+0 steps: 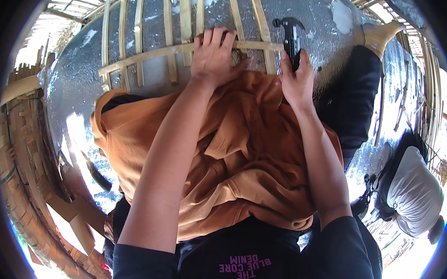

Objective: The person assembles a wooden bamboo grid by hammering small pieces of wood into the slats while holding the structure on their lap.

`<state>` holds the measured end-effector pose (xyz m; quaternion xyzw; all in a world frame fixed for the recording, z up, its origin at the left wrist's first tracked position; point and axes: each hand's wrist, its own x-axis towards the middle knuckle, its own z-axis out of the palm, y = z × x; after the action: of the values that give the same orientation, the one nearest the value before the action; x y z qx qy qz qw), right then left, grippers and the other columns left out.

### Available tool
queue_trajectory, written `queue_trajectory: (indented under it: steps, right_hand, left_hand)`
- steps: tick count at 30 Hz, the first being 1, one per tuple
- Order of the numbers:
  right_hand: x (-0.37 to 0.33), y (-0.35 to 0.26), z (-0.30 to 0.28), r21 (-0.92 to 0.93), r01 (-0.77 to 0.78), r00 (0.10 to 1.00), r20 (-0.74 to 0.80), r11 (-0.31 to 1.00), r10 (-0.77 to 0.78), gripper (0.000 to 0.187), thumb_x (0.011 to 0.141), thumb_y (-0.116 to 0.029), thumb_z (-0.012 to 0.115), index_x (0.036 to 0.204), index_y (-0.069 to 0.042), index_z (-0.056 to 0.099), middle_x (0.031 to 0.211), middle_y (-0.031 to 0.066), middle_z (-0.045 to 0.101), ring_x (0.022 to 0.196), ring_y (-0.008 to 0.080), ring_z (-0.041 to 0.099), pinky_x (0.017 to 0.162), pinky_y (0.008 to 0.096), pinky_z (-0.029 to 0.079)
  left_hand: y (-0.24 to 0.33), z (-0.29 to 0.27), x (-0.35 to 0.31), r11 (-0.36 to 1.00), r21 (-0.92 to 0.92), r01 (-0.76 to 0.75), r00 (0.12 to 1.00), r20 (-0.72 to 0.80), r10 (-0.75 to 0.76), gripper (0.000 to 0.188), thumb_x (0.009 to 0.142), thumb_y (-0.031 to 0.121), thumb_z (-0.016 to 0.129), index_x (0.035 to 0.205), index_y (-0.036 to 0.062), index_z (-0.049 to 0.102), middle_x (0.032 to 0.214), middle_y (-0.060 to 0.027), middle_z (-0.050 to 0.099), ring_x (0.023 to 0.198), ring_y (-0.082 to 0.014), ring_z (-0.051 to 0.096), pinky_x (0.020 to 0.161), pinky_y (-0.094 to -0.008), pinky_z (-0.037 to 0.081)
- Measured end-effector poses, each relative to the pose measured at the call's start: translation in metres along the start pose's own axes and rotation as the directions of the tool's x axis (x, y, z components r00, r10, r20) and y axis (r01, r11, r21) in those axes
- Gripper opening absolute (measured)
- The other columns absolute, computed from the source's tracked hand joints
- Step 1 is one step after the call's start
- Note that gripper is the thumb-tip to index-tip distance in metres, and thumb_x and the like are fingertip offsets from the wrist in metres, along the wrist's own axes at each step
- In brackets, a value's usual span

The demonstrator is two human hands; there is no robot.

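Note:
My left hand (212,58) lies over a horizontal bamboo strip (154,54), its fingers bent over the far side and its thumb stretched to the right. Their tips are hidden. Several upright bamboo slats (168,30) cross this strip, forming a lattice on the silvery sheet. To the right, my right hand (299,82) is wrapped around the lower handle of a black claw hammer (290,36). The hammer stands head away from me, close to the strip's right end. An orange-brown cloth (243,153) covers my lap below both hands.
The crinkled silvery sheet (76,90) spreads under the lattice. My bent leg with a tan sock (379,37) is at the right. Another person in a light top (415,194) is at the lower right. Woven bamboo (25,181) and cardboard (78,221) line the left side.

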<state>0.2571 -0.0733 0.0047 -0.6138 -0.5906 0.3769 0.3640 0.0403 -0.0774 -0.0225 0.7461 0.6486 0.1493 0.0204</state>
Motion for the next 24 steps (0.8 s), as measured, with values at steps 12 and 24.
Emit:
queue_trajectory:
  steps: [12, 24]
  right_hand:
    - [-0.001, 0.004, 0.001, -0.098, 0.059, 0.998, -0.002, 0.993, -0.060, 0.023, 0.102, -0.019, 0.064, 0.103, 0.001, 0.053, 0.070, 0.0221, 0.065, 0.062, 0.0388, 0.071, 0.054, 0.0454, 0.050]
    - [-0.025, -0.020, -0.007, -0.252, 0.293, 0.956, 0.052, 0.922, -0.290, 0.021, 0.101, -0.013, 0.063, 0.110, 0.001, 0.051, 0.077, 0.0302, 0.064, 0.074, 0.0523, 0.065, 0.059, 0.0566, 0.048]
  left_hand:
    - [0.002, -0.004, 0.001, 1.000, -0.003, 0.006, 0.999, -0.037, -0.006, 0.090, 0.087, 0.066, 0.067, 0.148, 0.0023, 0.045, 0.148, -0.0144, 0.046, 0.139, -0.0316, 0.043, 0.116, -0.0510, 0.032]
    - [0.004, -0.004, 0.000, 0.997, 0.068, 0.046, 0.986, 0.154, -0.056, 0.106, 0.091, 0.072, 0.054, 0.159, -0.0052, 0.028, 0.169, -0.0195, 0.026, 0.158, -0.0300, 0.023, 0.130, -0.0509, 0.012]
